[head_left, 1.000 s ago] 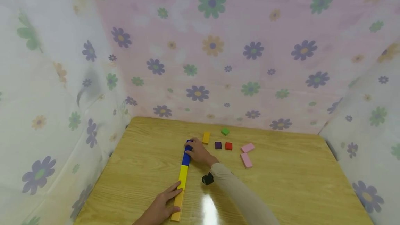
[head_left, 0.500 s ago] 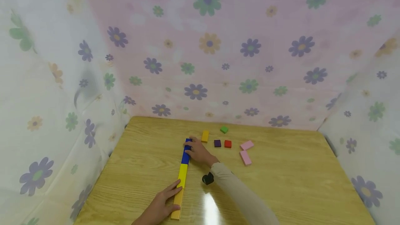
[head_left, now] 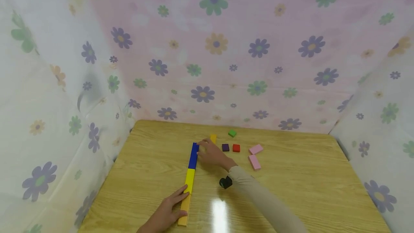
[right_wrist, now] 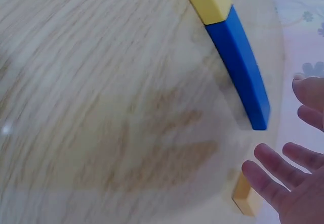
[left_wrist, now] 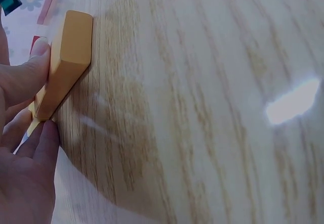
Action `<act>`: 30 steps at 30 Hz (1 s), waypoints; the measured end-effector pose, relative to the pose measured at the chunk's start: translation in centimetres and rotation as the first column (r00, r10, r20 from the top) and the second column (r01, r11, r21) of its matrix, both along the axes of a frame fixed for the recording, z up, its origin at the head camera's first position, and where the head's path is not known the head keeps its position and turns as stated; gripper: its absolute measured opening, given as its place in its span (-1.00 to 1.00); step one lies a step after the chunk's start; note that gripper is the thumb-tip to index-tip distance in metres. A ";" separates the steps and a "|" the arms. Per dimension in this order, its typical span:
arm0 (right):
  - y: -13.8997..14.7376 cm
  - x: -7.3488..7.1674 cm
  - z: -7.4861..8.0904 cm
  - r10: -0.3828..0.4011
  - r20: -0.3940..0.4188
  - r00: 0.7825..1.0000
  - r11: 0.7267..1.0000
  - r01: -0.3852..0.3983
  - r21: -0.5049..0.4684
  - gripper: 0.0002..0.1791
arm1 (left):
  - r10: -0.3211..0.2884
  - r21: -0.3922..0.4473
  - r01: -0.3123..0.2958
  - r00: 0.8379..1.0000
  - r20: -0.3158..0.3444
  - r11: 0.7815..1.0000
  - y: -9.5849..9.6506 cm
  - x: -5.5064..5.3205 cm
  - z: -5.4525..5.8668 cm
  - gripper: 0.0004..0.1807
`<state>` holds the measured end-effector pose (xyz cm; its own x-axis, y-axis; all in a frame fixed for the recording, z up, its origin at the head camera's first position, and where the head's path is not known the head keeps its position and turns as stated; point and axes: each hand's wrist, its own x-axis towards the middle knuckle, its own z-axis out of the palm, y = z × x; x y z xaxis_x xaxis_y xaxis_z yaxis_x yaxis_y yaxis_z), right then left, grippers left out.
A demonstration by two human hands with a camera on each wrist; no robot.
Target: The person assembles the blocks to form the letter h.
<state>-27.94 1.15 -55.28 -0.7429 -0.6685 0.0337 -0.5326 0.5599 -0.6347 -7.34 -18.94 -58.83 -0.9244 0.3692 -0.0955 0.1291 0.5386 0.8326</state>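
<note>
A straight row of long blocks lies on the wooden table: a blue block [head_left: 193, 158] at the far end, a yellow block [head_left: 190, 178] in the middle and a light orange block [head_left: 185, 206] nearest me. My left hand [head_left: 165, 209] holds the orange block between thumb and fingers, its fingertips at the joint with the yellow one. In the left wrist view the thumb presses against the side of that block. Beside the blue block, my right hand [head_left: 214, 154] hovers with fingers spread and holding nothing; the right wrist view shows it apart from the block.
Behind the right hand lies another orange block [head_left: 213, 138], partly covered. Further right are a green block [head_left: 232, 133], a dark purple block [head_left: 225, 147], a red block [head_left: 236, 148] and two pink blocks [head_left: 254, 162]. A flower-patterned curtain [head_left: 239, 82] encloses the table [head_left: 307, 175].
My right hand has let go of the blue block and moved right, toward the orange block behind it. The left hand keeps its place on the row.
</note>
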 end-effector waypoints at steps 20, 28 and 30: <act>5.0 0.5 3.6 0.023 -0.057 0.998 0.998 -0.026 -0.055 -0.65 | -0.004 0.016 0.005 0.998 -0.061 1.000 0.1 0.3 -0.1 -0.31; 7.3 0.7 4.2 0.032 -0.107 0.994 0.997 -0.039 -0.060 -0.64 | -0.001 -0.004 0.001 0.997 -0.073 1.000 0.0 0.3 -0.3 -0.31; 7.9 0.7 4.3 0.030 -0.121 0.992 0.997 -0.039 -0.071 -0.65 | 0.003 -0.008 -0.003 0.997 -0.078 1.000 0.0 0.2 -0.4 -0.31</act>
